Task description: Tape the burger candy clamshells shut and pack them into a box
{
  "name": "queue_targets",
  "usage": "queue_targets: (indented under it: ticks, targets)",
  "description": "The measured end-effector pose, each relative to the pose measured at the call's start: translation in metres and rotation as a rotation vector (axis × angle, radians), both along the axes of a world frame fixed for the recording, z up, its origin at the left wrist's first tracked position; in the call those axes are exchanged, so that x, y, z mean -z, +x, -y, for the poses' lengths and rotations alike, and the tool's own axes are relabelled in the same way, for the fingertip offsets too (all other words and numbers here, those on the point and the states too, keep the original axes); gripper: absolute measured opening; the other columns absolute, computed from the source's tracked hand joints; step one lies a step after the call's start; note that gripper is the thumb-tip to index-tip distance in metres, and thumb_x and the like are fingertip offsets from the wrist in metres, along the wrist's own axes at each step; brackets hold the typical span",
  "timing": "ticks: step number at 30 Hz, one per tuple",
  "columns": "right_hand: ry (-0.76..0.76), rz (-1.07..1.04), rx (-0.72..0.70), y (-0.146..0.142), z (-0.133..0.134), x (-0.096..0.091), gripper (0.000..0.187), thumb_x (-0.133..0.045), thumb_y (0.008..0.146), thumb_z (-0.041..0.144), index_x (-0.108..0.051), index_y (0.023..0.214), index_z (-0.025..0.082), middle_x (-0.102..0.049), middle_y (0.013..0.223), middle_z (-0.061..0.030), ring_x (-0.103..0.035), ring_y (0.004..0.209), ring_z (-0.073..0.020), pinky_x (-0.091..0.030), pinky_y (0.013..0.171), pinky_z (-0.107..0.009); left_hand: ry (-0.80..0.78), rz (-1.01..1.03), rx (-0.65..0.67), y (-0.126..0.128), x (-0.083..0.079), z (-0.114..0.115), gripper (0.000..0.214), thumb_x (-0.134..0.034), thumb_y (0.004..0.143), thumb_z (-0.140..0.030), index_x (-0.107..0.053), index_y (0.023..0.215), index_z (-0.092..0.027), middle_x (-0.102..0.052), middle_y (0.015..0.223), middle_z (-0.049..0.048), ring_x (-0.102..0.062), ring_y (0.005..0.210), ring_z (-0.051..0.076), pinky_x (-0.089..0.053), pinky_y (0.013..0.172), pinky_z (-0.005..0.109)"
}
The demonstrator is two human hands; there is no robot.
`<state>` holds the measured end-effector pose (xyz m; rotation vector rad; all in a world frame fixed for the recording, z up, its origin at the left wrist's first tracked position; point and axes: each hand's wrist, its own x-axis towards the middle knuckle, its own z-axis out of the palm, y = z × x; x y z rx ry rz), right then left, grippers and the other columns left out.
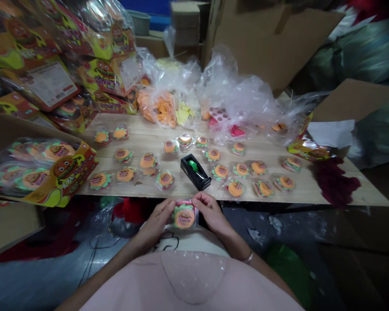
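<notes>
Between my two hands, just off the table's front edge, is a burger-shaped candy in a clear plastic case [184,217]. My left hand [160,218] grips its left side, fingers closed around the edge. At the upper right corner my right hand [210,210] pinches the case between thumb and fingers. Straight ahead on the table stands a black tape dispenser [196,172] with a green core. Around it lie several more cased burger candies, among them one to the left [165,179] and one to the right [235,188].
An open display box [68,172] full of cased candies sits at the left table edge, below stacked packed boxes [106,77]. Plastic bags of orange pieces [158,106] and pink pieces [235,129] line the back. A dark red cloth [335,181] lies at the right.
</notes>
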<state>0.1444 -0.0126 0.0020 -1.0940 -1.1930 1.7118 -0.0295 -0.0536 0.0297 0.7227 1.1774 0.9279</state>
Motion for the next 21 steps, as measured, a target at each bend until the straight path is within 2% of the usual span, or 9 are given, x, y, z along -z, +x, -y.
queue_targets:
  ticks: [3,5,8,12,15,17,19,21]
  targets:
    - [-0.013,0.032,-0.087,0.003,-0.006,-0.002,0.027,-0.062,0.078,0.043,-0.056,0.073,0.017,-0.050,0.060,0.0046,-0.041,0.053,-0.0087,-0.032,0.050,-0.020,-0.060,0.015,0.174,-0.005,-0.006,0.000,0.026,-0.062,0.079,-0.041,-0.064,0.091,-0.018,-0.064,0.085,0.0024,-0.057,0.075,0.015,-0.042,0.064,0.021]
    - [0.012,0.061,-0.135,0.002,-0.010,-0.004,0.029,-0.062,0.078,0.044,-0.056,0.072,0.016,-0.050,0.060,0.0046,-0.041,0.053,-0.0086,-0.032,0.050,-0.020,-0.099,0.062,0.184,-0.003,-0.007,-0.001,0.025,-0.062,0.079,-0.042,-0.063,0.090,-0.019,-0.063,0.084,0.0016,-0.057,0.072,0.013,-0.041,0.062,0.020]
    - [0.030,0.092,-0.098,-0.001,-0.011,-0.006,0.030,-0.062,0.077,0.045,-0.056,0.072,0.016,-0.049,0.061,0.0042,-0.042,0.055,-0.0090,-0.033,0.050,-0.020,-0.116,0.120,0.100,0.005,-0.004,-0.006,0.025,-0.067,0.074,-0.039,-0.062,0.088,-0.018,-0.063,0.083,0.0013,-0.059,0.074,0.013,-0.043,0.064,0.021]
    - [0.059,0.098,0.097,0.001,0.008,-0.007,0.031,-0.063,0.076,0.047,-0.057,0.081,0.017,-0.054,0.070,0.0016,-0.048,0.063,-0.0113,-0.040,0.058,-0.022,-0.122,0.127,-0.084,0.014,0.004,-0.010,0.024,-0.074,0.066,-0.032,-0.060,0.075,-0.015,-0.060,0.067,-0.0016,-0.054,0.058,0.010,-0.041,0.056,0.020]
    - [-0.017,0.076,0.054,0.009,0.026,-0.005,0.035,-0.061,0.077,0.051,-0.059,0.088,0.018,-0.059,0.079,-0.0020,-0.052,0.067,-0.0135,-0.043,0.059,-0.024,-0.108,0.152,-0.269,0.018,0.010,-0.009,0.026,-0.074,0.064,-0.033,-0.056,0.068,-0.016,-0.057,0.059,-0.0043,-0.050,0.051,0.008,-0.040,0.052,0.019]
    - [-0.043,0.080,0.028,0.015,0.031,-0.004,0.035,-0.059,0.080,0.050,-0.061,0.090,0.017,-0.061,0.082,-0.0034,-0.053,0.068,-0.0140,-0.042,0.058,-0.024,-0.063,0.130,-0.325,0.020,0.013,-0.006,0.026,-0.073,0.066,-0.035,-0.056,0.070,-0.016,-0.057,0.061,-0.0044,-0.051,0.053,0.008,-0.040,0.052,0.019]
    - [-0.005,0.112,0.053,0.020,0.027,-0.004,0.031,-0.057,0.082,0.048,-0.062,0.087,0.017,-0.061,0.080,-0.0026,-0.053,0.068,-0.0139,-0.041,0.060,-0.024,-0.018,0.104,-0.270,0.021,0.012,-0.002,0.024,-0.072,0.070,-0.035,-0.061,0.084,-0.019,-0.061,0.071,-0.0030,-0.057,0.062,0.011,-0.044,0.058,0.020]
    - [0.040,0.160,0.029,0.023,0.019,-0.005,0.030,-0.055,0.083,0.045,-0.062,0.078,0.017,-0.059,0.071,-0.0004,-0.050,0.064,-0.0130,-0.039,0.059,-0.024,-0.020,0.126,-0.106,0.020,0.007,-0.001,0.037,-0.071,0.072,-0.034,-0.061,0.106,-0.023,-0.065,0.087,0.0002,-0.062,0.077,0.015,-0.047,0.068,0.023]
